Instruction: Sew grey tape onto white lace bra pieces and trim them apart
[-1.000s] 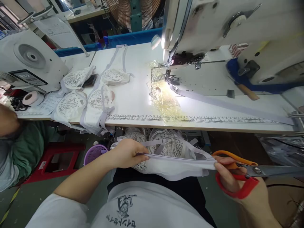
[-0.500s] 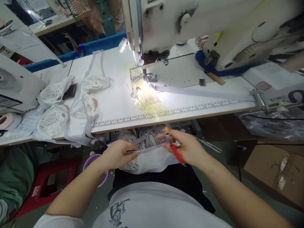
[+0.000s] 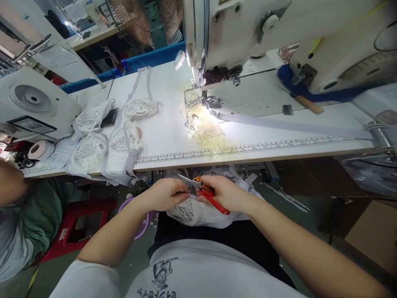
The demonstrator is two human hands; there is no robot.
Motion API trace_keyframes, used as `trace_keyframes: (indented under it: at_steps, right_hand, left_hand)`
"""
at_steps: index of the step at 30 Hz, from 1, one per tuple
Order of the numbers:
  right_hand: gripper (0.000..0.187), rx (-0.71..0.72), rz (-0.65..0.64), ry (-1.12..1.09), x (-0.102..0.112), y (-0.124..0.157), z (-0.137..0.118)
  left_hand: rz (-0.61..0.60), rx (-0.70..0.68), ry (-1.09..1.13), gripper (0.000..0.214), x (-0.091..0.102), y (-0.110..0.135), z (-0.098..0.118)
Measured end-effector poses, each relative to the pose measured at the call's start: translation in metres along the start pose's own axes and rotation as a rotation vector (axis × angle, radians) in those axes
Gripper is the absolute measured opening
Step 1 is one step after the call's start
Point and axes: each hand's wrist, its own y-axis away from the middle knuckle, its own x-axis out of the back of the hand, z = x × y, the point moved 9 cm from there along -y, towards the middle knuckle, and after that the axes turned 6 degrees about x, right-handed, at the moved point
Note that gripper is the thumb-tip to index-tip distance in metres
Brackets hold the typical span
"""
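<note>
My left hand [image 3: 166, 193] is closed in a pinch on the edge of a white lace bra [image 3: 181, 212], which lies over my lap below the table edge. Red-handled scissors [image 3: 216, 203] are in my right hand [image 3: 226, 193], their blades pointing left to just above my left fingertips. Something orange [image 3: 197, 179] shows beside the blades, near my right fingers. The two hands are close together over the bra. Whether the blades touch the fabric, I cannot tell.
A sewing machine [image 3: 235, 45] with a lit needle area stands on the white table [image 3: 167, 124]. A light band [image 3: 285, 122] runs rightward from its foot. More lace bras [image 3: 89, 151] lie on the left. A person's arm [image 3: 10, 182] is at far left, near a red stool [image 3: 77, 231].
My right hand has moved left toward my left hand, and the scissors' blades now point at the pinched edge. The whole view has shifted, with the table further right.
</note>
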Motion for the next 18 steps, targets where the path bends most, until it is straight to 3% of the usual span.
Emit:
trace_keyframes:
  at_steps: [5,8,13,18]
  right_hand:
    - [0.01,0.007,0.095,0.075,-0.004,-0.002,-0.004]
    - [0.012,-0.002,0.14,0.16,-0.006,-0.003,-0.003]
    - [0.01,0.083,0.098,0.236,-0.001,0.008,-0.015]
    - [0.017,0.107,0.024,0.307,0.011,0.026,-0.026]
  left_hand:
    - [0.104,0.018,-0.065,0.016,0.002,-0.001,0.005]
    - [0.123,-0.054,-0.187,0.014,0.004,0.002,0.012]
    - [0.107,-0.142,-0.441,0.012,0.015,0.02,0.014]
    - [0.095,-0.186,-0.448,0.015,0.017,0.038,0.013]
